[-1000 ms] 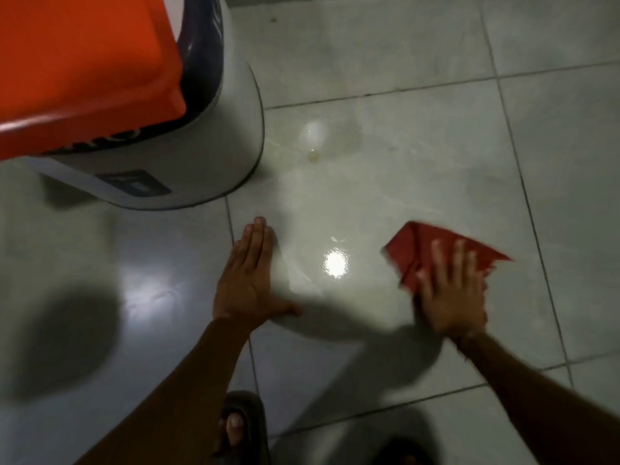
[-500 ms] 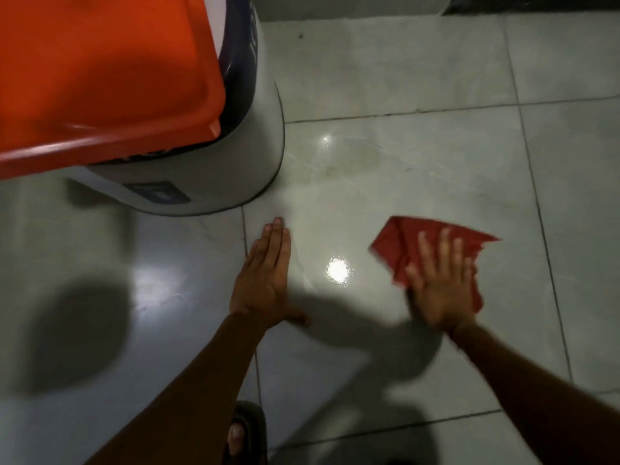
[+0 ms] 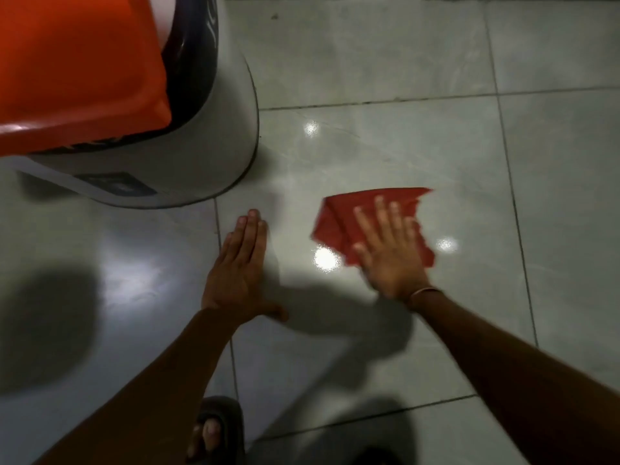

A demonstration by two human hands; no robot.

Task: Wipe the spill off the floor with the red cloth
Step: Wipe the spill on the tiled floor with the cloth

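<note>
Right hand: flat, fingers spread, pressing red cloth onto floor.
Left hand: flat on floor, grasping nothing.
Spill: not discernible.

left hand flat, right hand splayed, palms down

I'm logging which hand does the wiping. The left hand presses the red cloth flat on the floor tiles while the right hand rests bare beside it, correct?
Not quite: the hands are swapped. The head view shows the right hand pressing the red cloth flat on the floor tiles, while the left hand rests bare beside it.
</note>
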